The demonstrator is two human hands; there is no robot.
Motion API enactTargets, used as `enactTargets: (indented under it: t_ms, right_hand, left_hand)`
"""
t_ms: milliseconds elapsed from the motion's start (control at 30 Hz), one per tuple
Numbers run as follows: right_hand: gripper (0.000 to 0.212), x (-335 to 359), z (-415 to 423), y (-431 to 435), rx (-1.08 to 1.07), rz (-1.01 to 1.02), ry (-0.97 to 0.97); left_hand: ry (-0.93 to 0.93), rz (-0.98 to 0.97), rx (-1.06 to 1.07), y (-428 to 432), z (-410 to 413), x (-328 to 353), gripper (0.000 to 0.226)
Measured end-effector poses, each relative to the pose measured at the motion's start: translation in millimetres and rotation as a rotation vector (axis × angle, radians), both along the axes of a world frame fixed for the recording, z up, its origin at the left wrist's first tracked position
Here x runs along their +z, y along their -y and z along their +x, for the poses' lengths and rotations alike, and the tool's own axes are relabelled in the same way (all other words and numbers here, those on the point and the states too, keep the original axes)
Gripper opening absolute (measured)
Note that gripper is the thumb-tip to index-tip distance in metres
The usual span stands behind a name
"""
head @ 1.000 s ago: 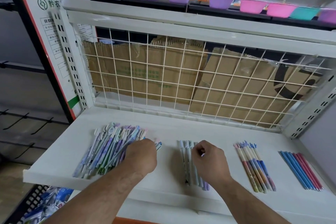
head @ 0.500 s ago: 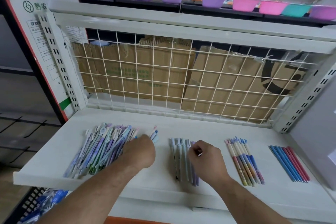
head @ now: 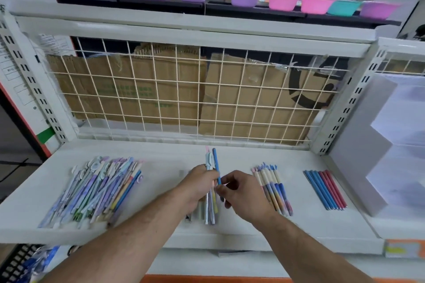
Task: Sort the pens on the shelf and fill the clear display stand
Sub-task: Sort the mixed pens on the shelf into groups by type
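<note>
Left to right: the unsorted pile point(head: 96, 190) lay on the shelf point(head: 161, 156); your left hand point(head: 197, 187) gripped a small bunch of pens point(head: 209, 163), and your right hand point(head: 245, 190) pinched a blue pen point(head: 215, 163) beside it, above one sorted row point(head: 212, 216). The pastel row point(head: 273, 188) and the blue-and-red row point(head: 325, 189) lay rightward. Pulling the blue pen free could loosen the bunch and scatter pens over these rows.

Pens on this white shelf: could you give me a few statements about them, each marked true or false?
1. The left hand grips a handful of pens above the shelf. True.
2. The biggest pile lies at the shelf's right end. False: the mixed pile is at the left; blue and red pens lie at the right.
3. The right hand lies flat on the shelf. False: it pinches the blue pen in that handful.
4. Cardboard stands behind the wire grid. True.
</note>
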State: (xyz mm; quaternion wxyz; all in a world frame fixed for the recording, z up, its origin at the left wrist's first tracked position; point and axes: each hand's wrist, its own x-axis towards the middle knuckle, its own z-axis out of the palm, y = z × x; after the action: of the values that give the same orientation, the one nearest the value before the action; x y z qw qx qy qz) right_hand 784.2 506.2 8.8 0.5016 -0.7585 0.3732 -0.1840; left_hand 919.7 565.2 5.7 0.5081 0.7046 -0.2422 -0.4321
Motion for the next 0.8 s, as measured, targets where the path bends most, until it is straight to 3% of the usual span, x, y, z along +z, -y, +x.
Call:
enactTargets:
  t_ms: [233,433,633,800]
  right_hand:
    - [0.004,-9.0,-51.0,31.6,-0.182,-0.001,-0.073]
    - [0.007,-21.3,-108.5,77.4,-0.356,-0.229,-0.290]
    - [0.006,-39.6,-149.5,121.4,-0.375,-0.409,-0.559]
    - [0.008,-48.6,-162.0,140.7,-0.308,-0.542,-0.637]
  left_hand:
    - [-0.009,0.028,0.034,34.5,-49.4,-7.1,0.012]
    - [-0.085,0.053,0.029,59.6,-79.4,-14.7,0.012]
    - [-0.177,0.039,-0.005,75.3,-107.3,-11.2,0.011]
    - [-0.221,0.027,0.013,84.7,-118.1,-10.3,0.012]
